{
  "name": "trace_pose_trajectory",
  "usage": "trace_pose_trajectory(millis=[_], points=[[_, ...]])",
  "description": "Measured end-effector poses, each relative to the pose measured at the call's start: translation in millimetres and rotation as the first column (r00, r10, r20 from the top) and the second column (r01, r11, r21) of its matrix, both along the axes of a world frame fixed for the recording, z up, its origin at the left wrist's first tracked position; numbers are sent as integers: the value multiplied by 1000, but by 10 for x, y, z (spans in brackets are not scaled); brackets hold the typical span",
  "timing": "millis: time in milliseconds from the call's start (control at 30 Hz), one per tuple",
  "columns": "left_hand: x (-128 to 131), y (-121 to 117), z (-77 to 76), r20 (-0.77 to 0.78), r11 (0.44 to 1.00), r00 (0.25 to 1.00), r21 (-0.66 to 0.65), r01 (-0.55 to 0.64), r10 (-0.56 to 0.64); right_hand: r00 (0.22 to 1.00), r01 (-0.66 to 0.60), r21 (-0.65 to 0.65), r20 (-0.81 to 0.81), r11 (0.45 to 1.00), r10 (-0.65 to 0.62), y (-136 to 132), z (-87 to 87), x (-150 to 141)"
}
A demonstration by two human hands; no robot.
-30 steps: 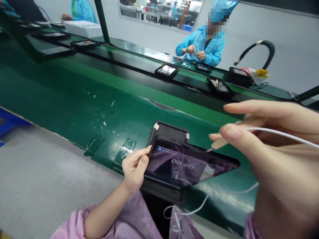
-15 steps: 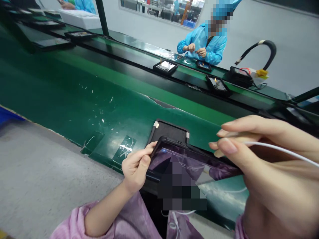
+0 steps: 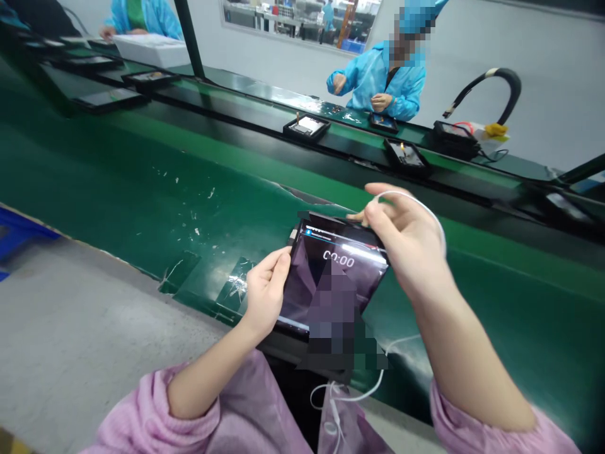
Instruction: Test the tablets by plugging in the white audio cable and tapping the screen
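My left hand [image 3: 267, 287] grips a black tablet [image 3: 302, 293] by its left edge, thumb on the front. The tablet is tilted, its lit screen facing me with "00:00" near the top; the lower part is blurred out. My right hand [image 3: 406, 236] is at the tablet's top right corner, fingers closed on the end of a white cable [image 3: 437, 221]. The fingers hide that end, so I cannot tell whether it is in the tablet. The cable loops over the back of the hand, and more white cable [image 3: 366, 396] hangs over my lap.
Beyond the green bench [image 3: 142, 189] runs a line with black trays [image 3: 307, 128] holding opened devices. A co-worker in blue [image 3: 373, 82] works across it, another person [image 3: 146, 19] at far left. A white box [image 3: 151, 50] and a black bent hose [image 3: 513, 88] stand behind.
My right hand has moved left and away from me, bringing the cable end to the tablet's top edge. The tablet has tilted so its screen faces me more. The co-worker's hands have moved apart.
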State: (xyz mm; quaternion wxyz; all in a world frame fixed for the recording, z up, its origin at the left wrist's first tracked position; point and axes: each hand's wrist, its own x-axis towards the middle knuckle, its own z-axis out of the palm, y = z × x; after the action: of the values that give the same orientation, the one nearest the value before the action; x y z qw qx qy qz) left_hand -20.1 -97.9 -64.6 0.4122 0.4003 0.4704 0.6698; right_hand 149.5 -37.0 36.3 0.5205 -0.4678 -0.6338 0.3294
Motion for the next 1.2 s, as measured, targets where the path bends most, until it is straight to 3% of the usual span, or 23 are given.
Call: trace_pose_trajectory(millis=[100,267,400,600,667,733,800,833,900,967,1033,1100,1200], points=[[27,159,7,-27,999,999,-17,41,-41,998,-32,-157,-52,987,24,143,-355,135],[44,386,-14,-185,991,978,-114,73,-93,998,-25,-230,-64,973,10,236,-786,320],[22,455,33,-409,979,901,-192,69,-144,997,-47,-317,-65,947,28,337,-920,374],[-71,507,13,-628,964,742,-249,92,-233,972,16,-412,219,911,82,410,-966,429],[-124,452,-25,-651,953,703,-268,138,-285,946,36,-396,309,918,96,230,-885,487],[-187,339,-55,-659,938,673,-300,175,-336,893,-6,-300,427,954,140,-103,-748,572],[-250,197,-67,-655,910,638,-357,211,-405,849,-183,-216,457,959,265,-533,-602,674],[-275,128,-65,-654,890,610,-390,235,-448,814,-312,-229,436,922,383,-756,-549,723],[-308,21,-54,-656,849,542,-448,280,-524,656,-547,-350,385,760,649,-1167,-525,794],[-317,-35,-42,-667,826,487,-477,301,-563,516,-602,-506,343,617,785,-1485,-632,816],[-310,-49,-37,-681,826,467,-479,298,-564,472,-564,-600,329,567,818,-1691,-831,794],[-300,-44,-37,-697,829,449,-471,300,-559,493,-548,-602,328,581,806,-1800,-1031,757],[-296,-36,-43,-721,833,419,-462,303,-552,588,-526,-494,377,692,716,-1858,-1167,731]])
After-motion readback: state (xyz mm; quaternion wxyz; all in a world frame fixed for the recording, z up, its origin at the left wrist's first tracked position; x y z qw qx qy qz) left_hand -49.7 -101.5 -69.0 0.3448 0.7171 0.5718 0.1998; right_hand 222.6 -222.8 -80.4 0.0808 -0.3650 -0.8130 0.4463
